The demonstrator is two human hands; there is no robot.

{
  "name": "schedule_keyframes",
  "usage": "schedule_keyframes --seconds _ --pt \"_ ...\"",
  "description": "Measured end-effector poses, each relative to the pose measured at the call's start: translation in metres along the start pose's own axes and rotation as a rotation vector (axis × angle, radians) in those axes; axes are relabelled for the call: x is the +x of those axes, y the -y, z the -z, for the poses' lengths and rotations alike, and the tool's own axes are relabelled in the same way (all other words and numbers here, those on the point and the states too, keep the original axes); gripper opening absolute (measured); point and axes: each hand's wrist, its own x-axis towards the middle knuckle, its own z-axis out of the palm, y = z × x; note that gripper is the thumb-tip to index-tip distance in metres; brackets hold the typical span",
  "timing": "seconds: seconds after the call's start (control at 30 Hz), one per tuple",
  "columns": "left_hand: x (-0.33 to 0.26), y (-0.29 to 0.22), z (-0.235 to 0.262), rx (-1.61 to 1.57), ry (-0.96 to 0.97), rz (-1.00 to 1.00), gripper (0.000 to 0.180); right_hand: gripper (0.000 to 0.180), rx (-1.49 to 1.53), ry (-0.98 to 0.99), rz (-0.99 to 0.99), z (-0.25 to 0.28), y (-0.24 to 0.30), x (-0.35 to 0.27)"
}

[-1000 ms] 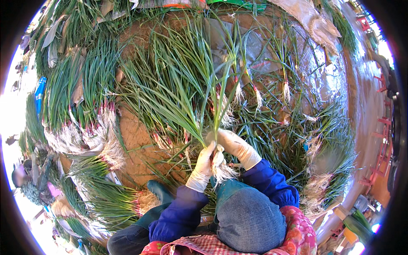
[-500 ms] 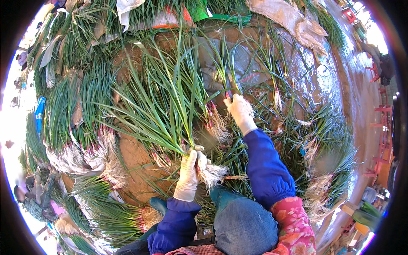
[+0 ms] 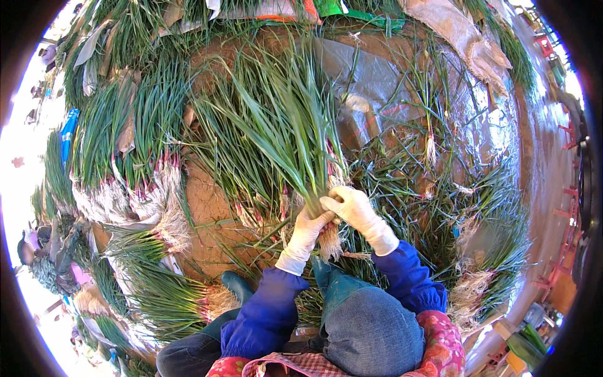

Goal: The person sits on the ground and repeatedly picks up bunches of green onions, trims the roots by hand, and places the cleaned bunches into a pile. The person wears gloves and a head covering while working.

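Scallions, one bunch, sit clamped in both gloved hands at the middle of the view, just above the knees. Left hand is closed around the bunch from the left, low on the stalks; right hand is closed over it from the right, slightly higher, and the two gloves touch. Grip lies near the root end: a tuft of pale roots hangs just below the left glove, while the green leaves fan out above both hands. Long axis runs roughly up and down the picture, roots toward the person, leaf tips pointing away and leaning a little left. Leaves are somewhat blurred.

Ground is bare brown earth beneath. Further bunches lie in rows at the left, white root ends turned toward the person. Loose stalks are scattered to the right over a grey plastic sheet. Sleeves are blue, the gloves white.
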Motion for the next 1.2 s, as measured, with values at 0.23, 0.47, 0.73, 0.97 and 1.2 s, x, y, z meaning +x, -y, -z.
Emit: schedule_keyframes --seconds 0.23,0.47,0.73,0.97,1.2 --pt "-0.023 -0.001 0.011 -0.17 -0.073 -0.022 0.017 0.023 0.273 -0.08 -0.399 -0.017 -0.015 0.009" --pt "-0.03 0.007 0.024 -0.204 0.057 -0.006 0.026 0.026 0.243 0.084 -0.239 -0.026 0.002 -0.017" --pt "-0.035 0.006 0.005 -0.036 -0.192 0.006 0.025 0.018 -0.413 -0.126 -0.029 -0.034 0.034 -0.014" --pt "-0.043 -0.026 0.017 -0.115 -0.174 -0.033 0.018 0.016 1.092 0.288 -0.158 -0.003 0.043 -0.004" --pt "-0.039 -0.02 0.011 0.138 -0.264 -0.033 0.017 0.025 0.239 0.156 0.004 0.007 0.039 -0.001"
